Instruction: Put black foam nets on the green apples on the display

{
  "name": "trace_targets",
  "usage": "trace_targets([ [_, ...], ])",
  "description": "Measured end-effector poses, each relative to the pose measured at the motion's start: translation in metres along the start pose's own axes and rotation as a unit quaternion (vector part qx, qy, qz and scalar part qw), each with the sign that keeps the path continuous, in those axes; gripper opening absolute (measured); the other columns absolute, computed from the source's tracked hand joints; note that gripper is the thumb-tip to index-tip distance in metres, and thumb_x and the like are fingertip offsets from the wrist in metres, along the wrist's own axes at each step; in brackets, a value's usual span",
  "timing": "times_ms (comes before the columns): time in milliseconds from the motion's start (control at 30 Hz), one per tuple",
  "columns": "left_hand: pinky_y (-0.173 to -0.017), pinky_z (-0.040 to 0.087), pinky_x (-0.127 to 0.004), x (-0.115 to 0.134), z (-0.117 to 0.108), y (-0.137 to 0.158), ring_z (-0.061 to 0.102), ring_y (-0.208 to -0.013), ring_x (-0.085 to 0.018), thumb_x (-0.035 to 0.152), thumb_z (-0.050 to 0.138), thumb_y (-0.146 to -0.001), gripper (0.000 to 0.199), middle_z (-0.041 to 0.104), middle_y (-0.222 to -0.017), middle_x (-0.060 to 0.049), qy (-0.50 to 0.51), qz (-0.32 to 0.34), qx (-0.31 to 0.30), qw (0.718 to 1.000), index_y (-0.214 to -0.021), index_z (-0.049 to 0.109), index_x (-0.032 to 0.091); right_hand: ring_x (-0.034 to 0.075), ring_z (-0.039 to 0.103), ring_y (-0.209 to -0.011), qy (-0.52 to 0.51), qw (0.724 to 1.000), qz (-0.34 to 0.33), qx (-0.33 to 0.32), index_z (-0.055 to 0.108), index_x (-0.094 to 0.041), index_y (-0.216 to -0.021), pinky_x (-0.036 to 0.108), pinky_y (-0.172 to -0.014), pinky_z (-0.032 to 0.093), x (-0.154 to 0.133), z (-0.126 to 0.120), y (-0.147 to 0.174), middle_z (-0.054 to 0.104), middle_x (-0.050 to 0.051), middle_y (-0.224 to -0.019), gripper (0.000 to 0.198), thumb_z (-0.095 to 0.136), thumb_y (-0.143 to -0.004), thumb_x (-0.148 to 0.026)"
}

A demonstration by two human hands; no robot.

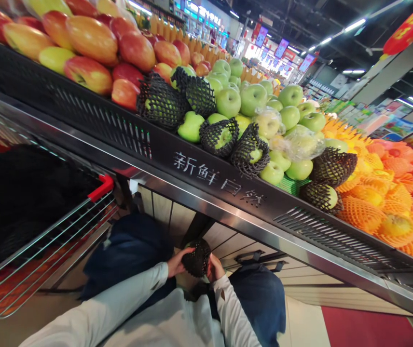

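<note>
Red-and-yellow apples (92, 39) were heaped at the left, behind a black slotted rail (101, 127) printed with white characters (183, 163). Orange-netted fruit (362, 214) was piled at the right. A wire trolley (101, 188) was parked at the left. A red balloon (411, 29) was hung overhead, and a red floor patch (365, 327) was seen at lower right.

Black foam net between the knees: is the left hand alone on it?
No, the left hand and right hand hold the black foam net from opposite sides.
</note>
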State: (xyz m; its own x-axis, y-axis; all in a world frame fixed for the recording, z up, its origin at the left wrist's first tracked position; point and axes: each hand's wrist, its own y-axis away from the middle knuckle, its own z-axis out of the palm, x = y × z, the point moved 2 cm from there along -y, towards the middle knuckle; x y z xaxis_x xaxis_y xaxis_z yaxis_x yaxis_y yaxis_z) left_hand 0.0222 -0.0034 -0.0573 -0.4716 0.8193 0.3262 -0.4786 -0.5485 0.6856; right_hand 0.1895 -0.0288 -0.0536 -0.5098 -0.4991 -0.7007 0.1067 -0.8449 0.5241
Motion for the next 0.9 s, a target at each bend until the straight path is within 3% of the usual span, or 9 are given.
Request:
trace_targets([
  [67,-0.079,0.055,-0.026,0.001,0.001,0.002,0.072,-0.084,-0.019,0.032,0.080,-0.070,0.038,0.078,-0.089,-0.005,0.006,0.002,0.011,1.000,-0.101,0.069,0.014,0.019,0.068,-0.078,-0.015,1.000,0.019,-0.007,0.071,-0.012,-0.089,0.032,-0.077,0.057,0.002,0.002,0.003,0.072,0.008,-0.083,0.060,0.090,-0.052,-0.057],
  [200,-0.064,0.050,-0.024,0.001,0.003,0.004,0.068,-0.070,-0.015,0.032,0.080,-0.068,0.037,0.076,-0.081,-0.001,0.002,-0.006,0.021,1.000,-0.099,0.066,0.017,0.023,0.071,-0.084,-0.043,0.998,0.039,-0.005,0.070,-0.013,-0.081,0.038,-0.088,0.058,0.005,0.002,0.005,0.072,0.006,-0.076,0.051,0.093,-0.049,-0.046],
  [333,-0.054,0.042,-0.022,0.004,0.003,0.006,0.062,-0.059,-0.012,0.039,0.077,-0.072,0.035,0.073,-0.075,0.001,-0.003,-0.020,0.024,0.999,-0.097,0.064,0.018,0.020,0.071,-0.089,-0.102,0.995,0.004,0.005,0.070,-0.017,-0.087,0.035,-0.090,0.057,-0.006,-0.001,0.006,0.073,0.003,-0.086,0.048,0.093,-0.049,-0.037],
  [400,-0.055,0.043,-0.022,0.006,0.005,0.008,0.060,-0.058,-0.011,0.042,0.074,-0.076,0.032,0.071,-0.074,0.001,-0.003,-0.026,0.017,1.000,-0.094,0.064,0.017,0.017,0.070,-0.094,-0.136,0.990,-0.017,0.009,0.069,-0.020,-0.089,0.030,-0.090,0.057,-0.016,-0.003,0.007,0.074,0.000,-0.091,0.047,0.089,-0.053,-0.042],
  [533,-0.055,0.044,-0.022,0.008,0.009,0.012,0.062,-0.060,-0.012,0.041,0.066,-0.083,0.026,0.072,-0.078,0.000,0.000,-0.032,0.004,0.999,-0.094,0.064,0.018,0.017,0.069,-0.088,-0.151,0.989,-0.002,0.007,0.069,-0.019,-0.092,0.031,-0.078,0.059,-0.025,-0.003,0.009,0.073,0.002,-0.089,0.045,0.078,-0.062,-0.050],
  [667,-0.055,0.045,-0.023,0.009,0.011,0.015,0.062,-0.059,-0.012,0.042,0.056,-0.090,0.025,0.071,-0.077,0.000,0.002,-0.033,0.000,0.999,-0.091,0.063,0.017,0.015,0.066,-0.075,-0.104,0.994,0.002,0.028,0.065,-0.017,-0.088,0.028,-0.069,0.056,-0.013,-0.002,0.004,0.072,0.003,-0.091,0.040,0.080,-0.054,-0.031],
  [767,-0.056,0.045,-0.023,0.009,0.011,0.015,0.060,-0.058,-0.011,0.042,0.056,-0.091,0.026,0.069,-0.073,0.001,0.002,-0.030,-0.001,1.000,-0.090,0.063,0.018,0.008,0.057,-0.057,-0.047,0.996,0.014,0.075,0.058,-0.015,-0.076,0.019,-0.055,0.049,0.002,-0.012,-0.005,0.064,-0.003,-0.067,0.035,0.082,-0.051,-0.019],
  [833,-0.056,0.045,-0.023,0.008,0.010,0.015,0.060,-0.057,-0.011,0.042,0.059,-0.089,0.025,0.069,-0.073,0.001,0.000,-0.028,-0.002,1.000,-0.089,0.063,0.017,0.004,0.047,-0.048,-0.006,0.993,0.023,0.113,0.049,-0.013,-0.068,0.015,-0.048,0.041,0.008,-0.022,-0.012,0.051,-0.007,-0.053,0.034,0.082,-0.060,-0.019],
  [900,-0.055,0.044,-0.022,0.007,0.010,0.014,0.059,-0.057,-0.011,0.042,0.064,-0.085,0.025,0.070,-0.074,0.001,-0.005,-0.029,-0.003,1.000,-0.090,0.063,0.017,0.002,0.042,-0.046,0.029,0.990,0.018,0.139,0.045,-0.012,-0.066,0.012,-0.046,0.036,0.011,-0.031,-0.018,0.043,-0.009,-0.051,0.035,0.076,-0.078,-0.024],
])
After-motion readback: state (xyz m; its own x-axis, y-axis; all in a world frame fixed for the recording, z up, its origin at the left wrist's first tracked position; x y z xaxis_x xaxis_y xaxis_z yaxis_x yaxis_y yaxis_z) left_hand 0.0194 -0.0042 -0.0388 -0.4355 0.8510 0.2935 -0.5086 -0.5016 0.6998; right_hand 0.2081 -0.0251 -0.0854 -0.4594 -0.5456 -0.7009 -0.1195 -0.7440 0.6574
